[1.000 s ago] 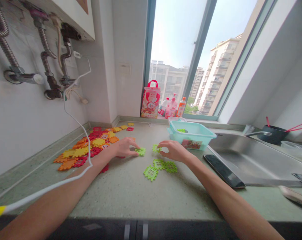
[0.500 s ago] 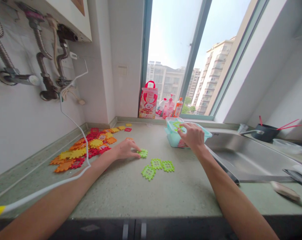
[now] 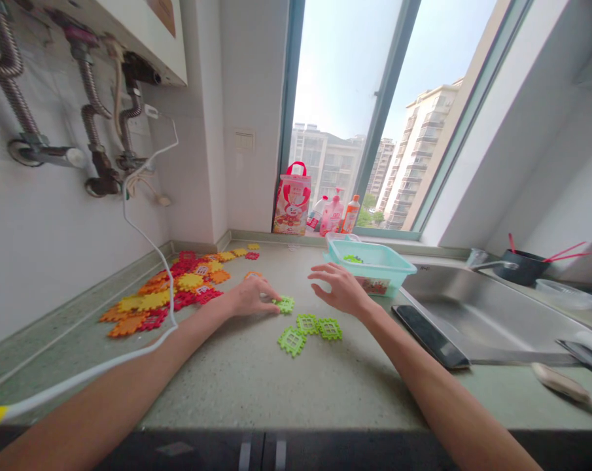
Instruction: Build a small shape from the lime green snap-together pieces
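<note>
Speckled green countertop runs under a tall window, with a steel sink at its right end. Your left hand lies low on the counter, palm down, arm stretched forward, its fingertips pressing on a green tile that lies flat on the stone; the fingers are nearly straight, pinning rather than gripping. Your right hand hovers above the counter, fingers spread and slightly curled, holding nothing, between that tile and the turquoise bin. Just below it three more green tiles lie joined in a small cluster.

Part of the pinned tile is covered by your fingertips. Something green sits inside the bin, but its wall hides most of it. Both elbows are cut off by the lower edge of the view.

These tiles are flat plastic squares with toothed edges and window-like cut-outs. At the left a loose spread of red, orange and yellow tiles has the same shape. A dark phone lies glossy beside the sink rim.
</note>
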Available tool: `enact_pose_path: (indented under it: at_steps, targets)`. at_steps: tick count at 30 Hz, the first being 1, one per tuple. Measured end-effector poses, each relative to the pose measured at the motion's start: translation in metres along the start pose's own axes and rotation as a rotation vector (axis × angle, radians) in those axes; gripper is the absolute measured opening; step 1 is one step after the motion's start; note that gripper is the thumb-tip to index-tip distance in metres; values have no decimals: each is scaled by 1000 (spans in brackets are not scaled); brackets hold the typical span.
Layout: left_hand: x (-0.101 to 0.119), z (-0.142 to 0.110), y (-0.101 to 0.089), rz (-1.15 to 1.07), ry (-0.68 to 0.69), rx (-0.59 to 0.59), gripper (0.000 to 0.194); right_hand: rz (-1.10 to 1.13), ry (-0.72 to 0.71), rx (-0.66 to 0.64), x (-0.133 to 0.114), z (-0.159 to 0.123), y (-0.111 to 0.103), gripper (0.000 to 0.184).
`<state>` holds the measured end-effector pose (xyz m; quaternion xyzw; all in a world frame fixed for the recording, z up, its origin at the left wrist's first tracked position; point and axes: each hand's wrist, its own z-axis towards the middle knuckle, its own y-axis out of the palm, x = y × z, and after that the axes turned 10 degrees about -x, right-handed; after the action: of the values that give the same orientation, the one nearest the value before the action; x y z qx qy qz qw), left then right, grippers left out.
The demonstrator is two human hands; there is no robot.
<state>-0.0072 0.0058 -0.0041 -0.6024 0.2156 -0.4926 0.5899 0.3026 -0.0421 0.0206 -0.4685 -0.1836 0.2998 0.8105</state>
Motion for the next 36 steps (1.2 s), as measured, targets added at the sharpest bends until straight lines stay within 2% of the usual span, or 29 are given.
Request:
enact_pose_path:
  at_steps: [3,7,10,15,22,29,32,36]
  targets:
    - [7,0,1,47,26,-24,31,141,-95,-198,-24,3,22,20]
    - [11,0,1,66,16,-30,29,244,-55,-325,-33,4,37,26]
    - [10,1,3,65,-15,-30,33,293,-31,-323,-29,3,40,26]
    - [8,5,9,29,-71,26,57,362,-18,-302,-26,3,44,24]
    - [9,7,13,56,-48,24,53,393,61,-284,-31,6,48,26]
    - [9,7,13,165,-3,23,45,369,62,-289,-33,7,44,31]
    - [8,8,14,200,24,63,47,412,68,-276,-34,7,42,30]
    - [8,9,15,199,67,140,55,475,64,-192,-32,8,41,27]
